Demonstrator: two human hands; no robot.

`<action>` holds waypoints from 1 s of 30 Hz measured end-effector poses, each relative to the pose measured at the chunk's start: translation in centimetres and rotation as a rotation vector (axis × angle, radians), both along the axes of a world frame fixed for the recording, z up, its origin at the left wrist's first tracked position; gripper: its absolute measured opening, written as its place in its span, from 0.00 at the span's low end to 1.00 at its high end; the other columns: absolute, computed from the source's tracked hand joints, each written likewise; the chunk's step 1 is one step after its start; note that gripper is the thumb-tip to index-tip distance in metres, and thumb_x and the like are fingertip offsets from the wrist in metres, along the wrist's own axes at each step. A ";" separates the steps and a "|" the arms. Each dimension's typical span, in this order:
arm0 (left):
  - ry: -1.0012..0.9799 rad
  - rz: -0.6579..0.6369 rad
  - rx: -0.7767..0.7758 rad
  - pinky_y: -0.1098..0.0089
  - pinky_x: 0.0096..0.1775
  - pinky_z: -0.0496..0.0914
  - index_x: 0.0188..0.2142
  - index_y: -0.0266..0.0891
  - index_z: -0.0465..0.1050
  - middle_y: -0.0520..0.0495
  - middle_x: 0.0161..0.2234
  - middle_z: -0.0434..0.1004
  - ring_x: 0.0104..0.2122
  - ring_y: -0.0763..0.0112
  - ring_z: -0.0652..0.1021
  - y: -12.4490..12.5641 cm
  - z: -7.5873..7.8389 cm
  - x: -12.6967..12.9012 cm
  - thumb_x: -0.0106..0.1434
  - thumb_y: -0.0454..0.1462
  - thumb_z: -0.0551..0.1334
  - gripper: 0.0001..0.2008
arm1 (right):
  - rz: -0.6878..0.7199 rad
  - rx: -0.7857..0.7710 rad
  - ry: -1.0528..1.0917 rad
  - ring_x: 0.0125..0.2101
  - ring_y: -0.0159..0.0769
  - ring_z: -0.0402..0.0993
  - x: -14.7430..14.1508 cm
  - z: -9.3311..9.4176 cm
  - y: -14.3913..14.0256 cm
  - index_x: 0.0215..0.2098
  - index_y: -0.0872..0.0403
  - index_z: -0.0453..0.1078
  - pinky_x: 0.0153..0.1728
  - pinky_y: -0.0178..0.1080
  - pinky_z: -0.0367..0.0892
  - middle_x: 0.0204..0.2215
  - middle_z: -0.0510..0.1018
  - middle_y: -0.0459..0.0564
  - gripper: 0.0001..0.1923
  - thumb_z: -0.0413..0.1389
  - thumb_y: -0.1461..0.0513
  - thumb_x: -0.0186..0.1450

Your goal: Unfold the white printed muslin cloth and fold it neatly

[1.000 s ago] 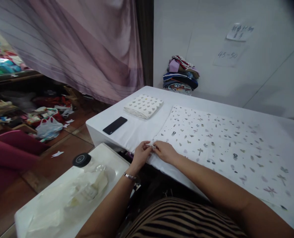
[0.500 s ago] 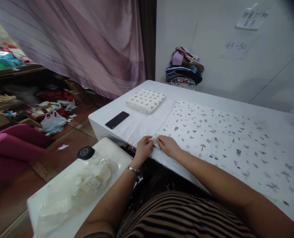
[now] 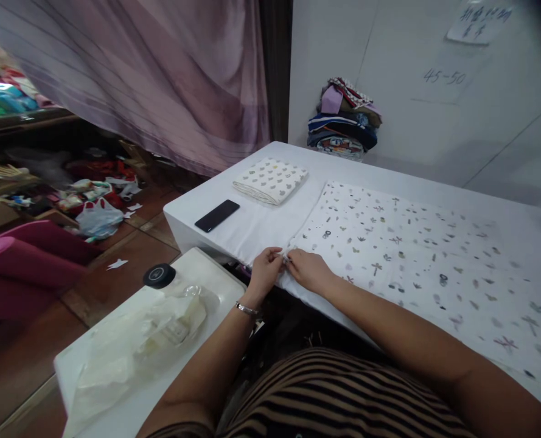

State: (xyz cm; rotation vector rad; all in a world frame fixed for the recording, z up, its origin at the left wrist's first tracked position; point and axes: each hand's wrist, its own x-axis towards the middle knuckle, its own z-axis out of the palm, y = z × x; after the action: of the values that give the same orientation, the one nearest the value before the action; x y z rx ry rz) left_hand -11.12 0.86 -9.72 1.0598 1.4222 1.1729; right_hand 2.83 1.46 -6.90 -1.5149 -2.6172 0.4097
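A white cloth with small printed plants and animals (image 3: pixel 389 243) lies spread flat over the right part of the white-covered table (image 3: pixel 261 225). At its near left corner, my left hand (image 3: pixel 266 267) and my right hand (image 3: pixel 307 267) meet, fingertips pinched on the cloth's edge. The two hands almost touch, and the bit of cloth between them is mostly covered by the fingers. Beyond my hands is a folded white cloth with a grey pattern (image 3: pixel 271 180). A black phone (image 3: pixel 217 216) rests to the left, near the table's edge.
At my left, a white stool or small table (image 3: pixel 115 340) bears a crumpled plastic bag (image 3: pixel 156 334) and a round black container (image 3: pixel 159 276). A stack of folded fabrics (image 3: pixel 343 118) stands against the wall. Pink rolls (image 3: pixel 19 267) and cluttered bags lie on the tiled floor.
The view has shifted slightly. Both hands stay at the same corner of the cloth, with the right fingers drawn a little closer to the left ones.
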 end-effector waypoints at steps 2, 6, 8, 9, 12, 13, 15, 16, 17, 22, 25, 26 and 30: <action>-0.047 -0.012 -0.012 0.73 0.28 0.69 0.37 0.35 0.69 0.54 0.22 0.72 0.22 0.75 0.74 -0.1 0.0 -0.1 0.50 0.34 0.60 0.12 | -0.004 -0.007 0.032 0.38 0.37 0.70 0.1 -0.2 0.1 0.43 0.55 0.63 0.33 0.36 0.57 0.41 0.73 0.53 0.11 0.47 0.58 0.67; -0.095 -0.030 -0.009 0.72 0.29 0.70 0.38 0.35 0.69 0.53 0.22 0.72 0.22 0.75 0.74 -0.1 -0.1 -0.1 0.50 0.36 0.61 0.14 | -0.039 -0.040 0.128 0.35 0.34 0.69 0.5 -0.6 0.5 0.38 0.54 0.64 0.30 0.34 0.54 0.35 0.74 0.49 0.11 0.50 0.55 0.66; -0.109 -0.042 0.002 0.72 0.30 0.69 0.38 0.35 0.69 0.53 0.24 0.73 0.23 0.75 0.74 -0.1 -0.2 -0.1 0.50 0.37 0.62 0.15 | -0.047 -0.042 0.160 0.34 0.33 0.68 0.6 -0.6 0.6 0.37 0.53 0.64 0.29 0.34 0.52 0.34 0.74 0.47 0.11 0.52 0.53 0.64; -0.111 -0.046 0.007 0.72 0.29 0.69 0.38 0.35 0.69 0.53 0.24 0.73 0.23 0.75 0.74 -0.1 -0.2 -0.1 0.50 0.37 0.62 0.15 | -0.049 -0.039 0.167 0.33 0.33 0.68 0.6 -0.7 0.6 0.37 0.53 0.64 0.29 0.34 0.52 0.34 0.74 0.47 0.11 0.53 0.54 0.64; -0.080 -0.050 0.021 0.73 0.28 0.69 0.38 0.34 0.68 0.53 0.24 0.73 0.24 0.74 0.74 0.0 -0.2 0.0 0.50 0.36 0.61 0.14 | -0.057 -0.028 0.165 0.33 0.33 0.67 0.6 -0.7 0.5 0.37 0.53 0.64 0.29 0.34 0.51 0.34 0.74 0.47 0.09 0.51 0.56 0.64; -0.064 -0.049 0.023 0.73 0.28 0.68 0.38 0.34 0.68 0.53 0.23 0.73 0.24 0.74 0.74 0.1 -0.2 0.1 0.51 0.36 0.61 0.14 | -0.060 -0.025 0.161 0.33 0.33 0.67 0.5 -0.7 0.5 0.37 0.53 0.65 0.29 0.34 0.51 0.34 0.74 0.48 0.08 0.50 0.57 0.65; -0.034 -0.047 0.021 0.73 0.28 0.68 0.38 0.35 0.68 0.53 0.22 0.72 0.24 0.73 0.74 0.1 -0.2 0.1 0.51 0.36 0.60 0.13 | -0.066 -0.019 0.164 0.33 0.33 0.67 0.4 -0.8 0.6 0.37 0.54 0.65 0.29 0.34 0.51 0.33 0.74 0.48 0.07 0.48 0.59 0.65; -0.017 -0.048 0.021 0.73 0.28 0.68 0.38 0.35 0.68 0.53 0.22 0.72 0.24 0.73 0.74 0.1 -0.3 0.2 0.51 0.36 0.60 0.13 | -0.068 -0.018 0.172 0.32 0.32 0.66 0.4 -0.9 0.6 0.36 0.54 0.65 0.29 0.34 0.51 0.33 0.73 0.48 0.07 0.48 0.59 0.66; 0.005 -0.049 0.025 0.73 0.28 0.68 0.38 0.35 0.68 0.53 0.22 0.72 0.24 0.73 0.74 0.1 -0.5 0.2 0.52 0.35 0.59 0.13 | -0.069 -0.020 0.184 0.32 0.32 0.66 0.4 -1.0 0.6 0.35 0.54 0.65 0.29 0.34 0.51 0.32 0.73 0.48 0.08 0.47 0.59 0.66; 0.127 -0.033 0.071 0.74 0.26 0.66 0.40 0.36 0.68 0.54 0.22 0.71 0.22 0.74 0.73 0.2 -1.1 -0.1 0.52 0.34 0.57 0.14 | -0.117 -0.013 0.237 0.29 0.31 0.65 0.6 -0.9 0.7 0.33 0.54 0.64 0.28 0.34 0.50 0.28 0.72 0.46 0.09 0.46 0.59 0.66; 0.104 -0.009 0.070 0.74 0.25 0.66 0.40 0.37 0.66 0.55 0.21 0.69 0.21 0.74 0.72 0.1 -1.1 -0.3 0.51 0.34 0.57 0.14 | -0.151 0.021 0.208 0.29 0.32 0.66 0.5 -0.6 0.4 0.34 0.54 0.64 0.27 0.34 0.50 0.28 0.73 0.46 0.09 0.46 0.58 0.66; 0.089 -0.010 0.077 0.74 0.26 0.66 0.40 0.37 0.66 0.55 0.21 0.69 0.21 0.75 0.72 0.1 -1.0 -0.3 0.51 0.34 0.57 0.14 | -0.140 0.032 0.190 0.30 0.32 0.67 0.4 -0.5 0.4 0.34 0.54 0.64 0.27 0.34 0.51 0.29 0.74 0.47 0.09 0.46 0.58 0.66; 0.055 -0.029 0.131 0.74 0.27 0.65 0.40 0.37 0.66 0.56 0.22 0.69 0.22 0.76 0.71 -0.3 -1.0 -0.3 0.50 0.35 0.58 0.15 | -0.069 0.030 0.108 0.34 0.35 0.69 -0.1 -0.4 0.1 0.37 0.54 0.65 0.29 0.35 0.53 0.35 0.75 0.50 0.09 0.46 0.59 0.67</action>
State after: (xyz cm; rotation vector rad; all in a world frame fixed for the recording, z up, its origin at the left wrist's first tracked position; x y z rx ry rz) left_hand -11.37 0.60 -10.73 1.2081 1.3825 1.2382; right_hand 2.71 1.54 -7.31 -1.5240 -2.4708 0.4310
